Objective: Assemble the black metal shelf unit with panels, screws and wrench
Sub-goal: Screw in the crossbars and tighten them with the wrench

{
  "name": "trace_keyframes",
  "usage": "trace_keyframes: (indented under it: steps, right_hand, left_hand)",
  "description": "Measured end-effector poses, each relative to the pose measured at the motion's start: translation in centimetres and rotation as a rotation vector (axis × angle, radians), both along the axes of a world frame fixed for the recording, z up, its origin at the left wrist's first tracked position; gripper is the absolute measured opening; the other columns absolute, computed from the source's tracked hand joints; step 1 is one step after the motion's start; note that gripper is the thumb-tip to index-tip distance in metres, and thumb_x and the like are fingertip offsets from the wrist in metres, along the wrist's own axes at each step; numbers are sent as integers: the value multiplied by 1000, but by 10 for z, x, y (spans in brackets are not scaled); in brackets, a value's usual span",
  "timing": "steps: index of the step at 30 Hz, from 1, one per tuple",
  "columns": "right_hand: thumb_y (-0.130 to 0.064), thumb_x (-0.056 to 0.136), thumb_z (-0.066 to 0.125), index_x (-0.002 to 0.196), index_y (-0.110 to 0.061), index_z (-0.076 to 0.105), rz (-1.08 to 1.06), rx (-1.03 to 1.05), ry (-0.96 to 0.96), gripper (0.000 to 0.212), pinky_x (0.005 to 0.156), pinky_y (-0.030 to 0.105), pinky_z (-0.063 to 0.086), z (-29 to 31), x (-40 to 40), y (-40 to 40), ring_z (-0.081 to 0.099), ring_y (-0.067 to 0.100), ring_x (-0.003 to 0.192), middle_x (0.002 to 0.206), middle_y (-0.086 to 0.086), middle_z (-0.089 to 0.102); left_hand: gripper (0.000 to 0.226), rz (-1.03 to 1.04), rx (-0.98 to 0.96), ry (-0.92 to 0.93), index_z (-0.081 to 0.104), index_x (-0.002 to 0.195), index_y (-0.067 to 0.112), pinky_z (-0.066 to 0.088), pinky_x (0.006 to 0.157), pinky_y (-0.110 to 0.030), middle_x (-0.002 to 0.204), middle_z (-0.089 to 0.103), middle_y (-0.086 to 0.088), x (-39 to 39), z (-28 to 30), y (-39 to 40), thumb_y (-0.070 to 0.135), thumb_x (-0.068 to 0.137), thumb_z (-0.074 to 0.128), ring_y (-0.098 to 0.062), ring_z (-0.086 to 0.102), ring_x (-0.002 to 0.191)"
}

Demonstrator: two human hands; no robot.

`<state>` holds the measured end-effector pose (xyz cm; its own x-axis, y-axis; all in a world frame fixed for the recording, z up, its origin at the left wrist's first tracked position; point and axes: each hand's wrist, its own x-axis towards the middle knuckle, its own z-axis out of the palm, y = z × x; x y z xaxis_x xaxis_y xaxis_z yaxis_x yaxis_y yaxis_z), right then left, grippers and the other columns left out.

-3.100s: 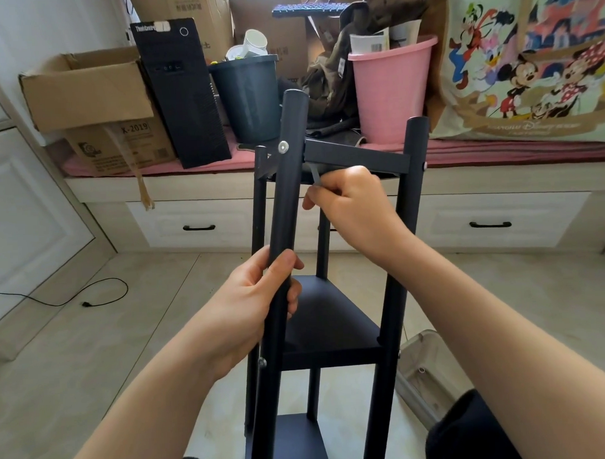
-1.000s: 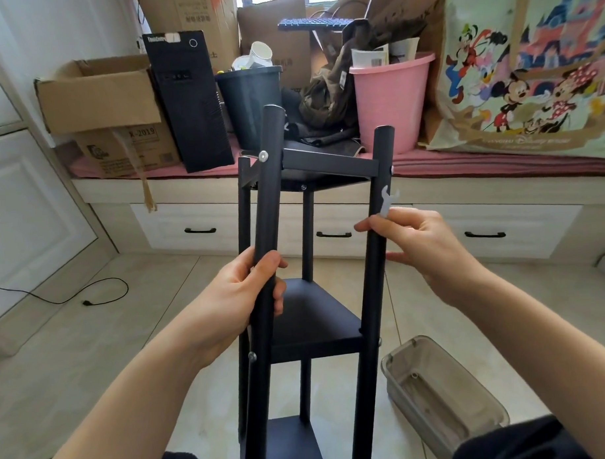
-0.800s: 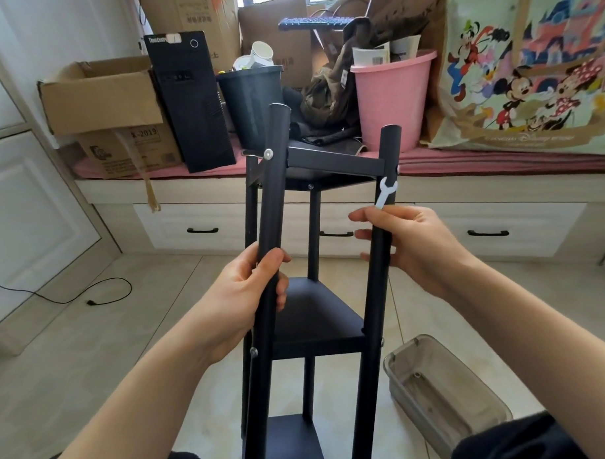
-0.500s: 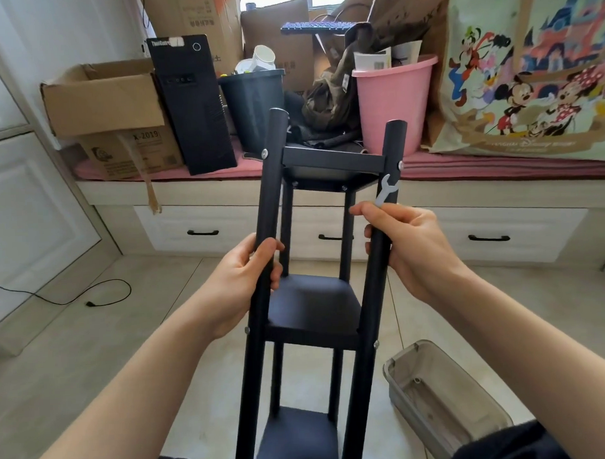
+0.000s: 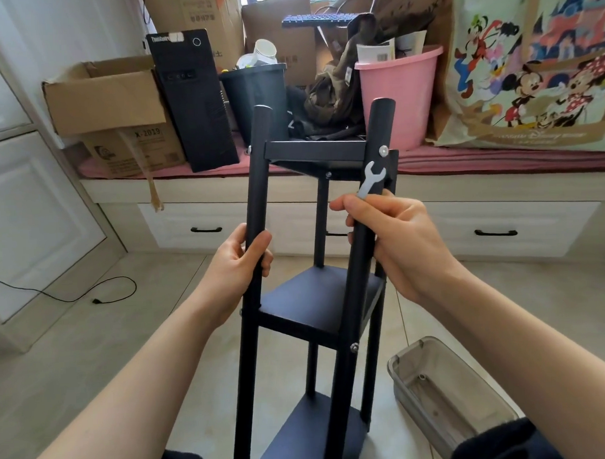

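Observation:
The black metal shelf unit (image 5: 317, 307) stands upright on the floor in front of me, with three panels fixed between its round posts. My left hand (image 5: 240, 265) grips the near left post (image 5: 256, 183) at mid height. My right hand (image 5: 394, 240) grips the near right post (image 5: 376, 134) and holds a small silver wrench (image 5: 370, 179) against it, its open jaw pointing up. A silver screw (image 5: 382, 151) sits in the right post at the top panel (image 5: 313, 150), just above the wrench. Another screw (image 5: 354, 346) shows at the middle panel.
A clear plastic tray (image 5: 447, 396) lies on the tiled floor at the lower right. Behind the shelf runs a bench with drawers (image 5: 500, 229), carrying a pink bucket (image 5: 399, 92), dark bin (image 5: 255, 100), computer tower (image 5: 193, 99) and cardboard boxes (image 5: 108, 98). A cable (image 5: 90, 295) lies on the floor left.
The shelf unit has turned about its upright axis, so the right post's screw now faces me. My right hand, with the wrench, took hold of the right post; earlier it worked at the top panel.

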<state>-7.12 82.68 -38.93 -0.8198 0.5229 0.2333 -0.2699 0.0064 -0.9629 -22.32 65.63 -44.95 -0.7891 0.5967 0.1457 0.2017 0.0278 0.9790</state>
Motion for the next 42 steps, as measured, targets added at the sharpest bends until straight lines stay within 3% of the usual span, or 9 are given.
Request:
trace_keyframes:
  steps: [4, 10, 14, 17, 22, 28, 33, 38, 42]
  right_hand:
    - [-19, 92, 66, 84, -15, 80, 77, 61, 23, 18, 80, 28, 56, 4, -4, -4, 63, 12, 91, 102, 7, 61]
    - [-13, 93, 64, 84, -15, 78, 151, 72, 20, 17, 90, 53, 56, 7, -10, -14, 69, 21, 102, 108, 10, 70]
    - [-17, 95, 63, 94, -16, 78, 120, 90, -31, 15, 92, 48, 56, 8, -18, -22, 68, 17, 104, 106, 7, 73]
    - [-19, 95, 64, 93, -19, 78, 132, 93, -56, 15, 90, 50, 56, 10, -23, -23, 67, 19, 107, 106, 10, 72]
    - [-18, 95, 63, 99, -14, 78, 159, 77, -50, 16, 87, 42, 59, 10, -32, -24, 67, 19, 101, 101, 15, 69]
    - [-24, 95, 63, 106, -15, 77, 160, 192, -52, 20, 103, 28, 47, 9, -37, -23, 63, 3, 112, 108, -6, 74]
    - [-27, 93, 65, 103, -20, 78, 179, 206, -54, 18, 88, 7, 48, 8, -42, -29, 60, -3, 112, 110, -11, 73]
    - [-25, 93, 65, 100, -19, 78, 161, 167, -37, 16, 86, 9, 49, 7, -44, -34, 62, -1, 111, 108, -9, 74]
    - [-24, 92, 66, 96, -18, 79, 124, 194, -22, 15, 67, 4, 47, 8, -40, -37, 65, 2, 96, 99, -1, 75]
  left_hand:
    - [29, 83, -14, 15, 59, 111, 16, 44, 74, -30, 70, 56, 5, 0, -1, -1, 42, 101, 54, -9, 54, 65]
    - [11, 263, -88, 0, 61, 110, 30, 51, 84, -34, 92, 60, 2, -5, 10, -3, 35, 103, 54, -13, 63, 78]
    - [38, 445, -41, 158, 55, 135, 28, 48, 73, -18, 111, 60, 4, -1, 19, -6, 15, 100, 58, -9, 64, 96]
    - [28, 567, 31, 291, 62, 116, 29, 47, 71, -9, 106, 62, 3, 12, 28, -10, 9, 96, 59, -3, 62, 94]
    - [17, 144, 93, -105, 69, 101, 20, 58, 77, -24, 90, 74, 3, 63, 16, 9, 27, 103, 54, -9, 72, 88]
    - [26, 83, 58, -132, 64, 104, 28, 60, 77, -31, 88, 73, 12, 70, 16, 10, 47, 103, 46, -12, 73, 90]
    - [19, 64, 38, -38, 55, 106, 24, 52, 57, -16, 73, 65, 7, 79, 13, 18, 40, 105, 44, -11, 63, 61]
    - [16, 40, 53, -2, 50, 104, 25, 48, 54, -18, 63, 55, 5, 79, 9, 23, 36, 107, 39, -10, 52, 55]
    - [17, -32, 71, -26, 50, 108, 22, 48, 55, -20, 67, 56, 4, 78, 9, 20, 37, 107, 40, -12, 52, 56]
